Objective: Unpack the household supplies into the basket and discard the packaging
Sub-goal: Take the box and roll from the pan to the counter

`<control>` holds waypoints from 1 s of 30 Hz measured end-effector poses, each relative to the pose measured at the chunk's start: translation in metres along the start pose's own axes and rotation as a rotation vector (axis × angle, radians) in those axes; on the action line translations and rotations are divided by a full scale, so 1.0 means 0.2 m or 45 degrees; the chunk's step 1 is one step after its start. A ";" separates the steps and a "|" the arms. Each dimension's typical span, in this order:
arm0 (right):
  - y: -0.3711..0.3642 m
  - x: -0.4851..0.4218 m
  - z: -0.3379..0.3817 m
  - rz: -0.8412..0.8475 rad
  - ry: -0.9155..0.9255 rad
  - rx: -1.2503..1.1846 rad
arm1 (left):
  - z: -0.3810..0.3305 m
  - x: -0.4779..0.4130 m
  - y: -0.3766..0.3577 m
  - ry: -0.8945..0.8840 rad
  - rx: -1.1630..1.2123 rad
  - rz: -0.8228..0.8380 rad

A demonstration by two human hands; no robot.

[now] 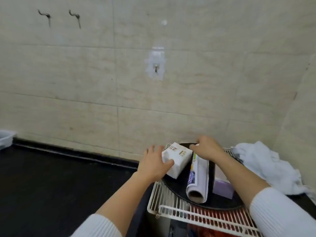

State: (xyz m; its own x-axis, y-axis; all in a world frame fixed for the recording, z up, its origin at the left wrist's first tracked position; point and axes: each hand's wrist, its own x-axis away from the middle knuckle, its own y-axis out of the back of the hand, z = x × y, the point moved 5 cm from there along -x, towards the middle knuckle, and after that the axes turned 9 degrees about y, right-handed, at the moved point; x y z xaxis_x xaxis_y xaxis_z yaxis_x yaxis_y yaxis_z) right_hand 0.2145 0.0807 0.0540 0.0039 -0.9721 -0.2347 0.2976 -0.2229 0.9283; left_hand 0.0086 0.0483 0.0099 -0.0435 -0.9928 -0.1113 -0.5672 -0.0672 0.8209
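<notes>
A white tissue pack (177,158) with printed labels lies on a round black tray (176,187) that rests on a white wire basket (171,209). My left hand (153,163) grips the pack's left side, thumb on its front. A white paper roll (199,178) with a blue label lies beside the pack on the tray. My right hand (206,148) rests on the roll's far end, fingers curled; whether it grips the roll is unclear. A pale purple box (222,189) sits right of the roll, partly hidden by my right forearm.
A crumpled white cloth (266,161) lies right of the basket on the dark countertop (51,177). A tiled wall with hooks (156,67) stands close behind. A clear plastic container's corner (5,138) shows at far left. Something red (212,233) lies under the wire basket.
</notes>
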 end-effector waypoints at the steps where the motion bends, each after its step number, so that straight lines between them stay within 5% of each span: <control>1: -0.02 0.00 -0.03 0.036 -0.029 0.005 | 0.00 -0.03 -0.04 -0.005 -0.060 0.067; 8: -0.11 -0.04 -0.11 0.206 -0.201 0.206 | -0.02 -0.14 -0.18 -0.024 -0.204 0.164; 16: -0.23 -0.04 -0.11 0.544 -0.570 0.121 | 0.01 -0.20 -0.18 -0.027 0.015 0.116; 23: -0.29 -0.06 -0.12 0.404 -0.597 0.014 | 0.10 -0.21 -0.12 -0.035 0.125 -0.016; 30: -0.14 -0.25 0.20 0.198 -0.362 -0.331 | 0.42 -0.27 0.17 0.057 0.382 -0.294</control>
State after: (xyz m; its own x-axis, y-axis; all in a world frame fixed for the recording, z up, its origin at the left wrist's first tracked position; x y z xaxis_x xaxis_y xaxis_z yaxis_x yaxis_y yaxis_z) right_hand 0.1682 0.1321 0.0500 -0.1850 -0.9824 0.0253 0.5455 -0.0813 0.8342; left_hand -0.0778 0.1075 -0.0032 0.1459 -0.9587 -0.2440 -0.7735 -0.2643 0.5761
